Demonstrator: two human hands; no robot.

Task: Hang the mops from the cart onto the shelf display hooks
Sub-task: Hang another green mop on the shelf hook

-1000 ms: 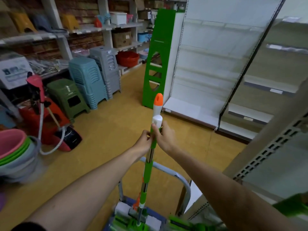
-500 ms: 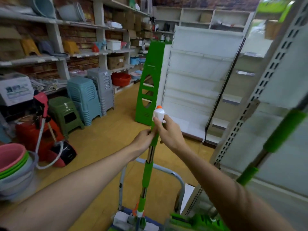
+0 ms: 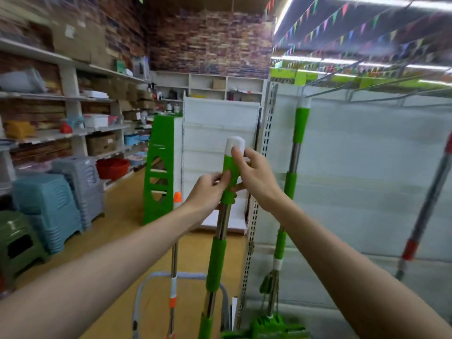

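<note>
I hold a green and steel mop upright in front of me; its white cap sits just above my fingers. My left hand grips the green top grip from the left, and my right hand wraps it from the right. A second green mop hangs from a display hook on the white shelf panel to the right. A red-handled mop hangs at the far right. An orange-tipped mop stands in the grey cart below.
A green display stand stands ahead on the yellow floor. Stacked blue, grey and green plastic stools line the left side under stocked shelves. A white perforated upright edges the shelf panel.
The view has swung up and right towards the shelf. The mop in my hands has risen, and the hanging green mop and hooks have come into view.
</note>
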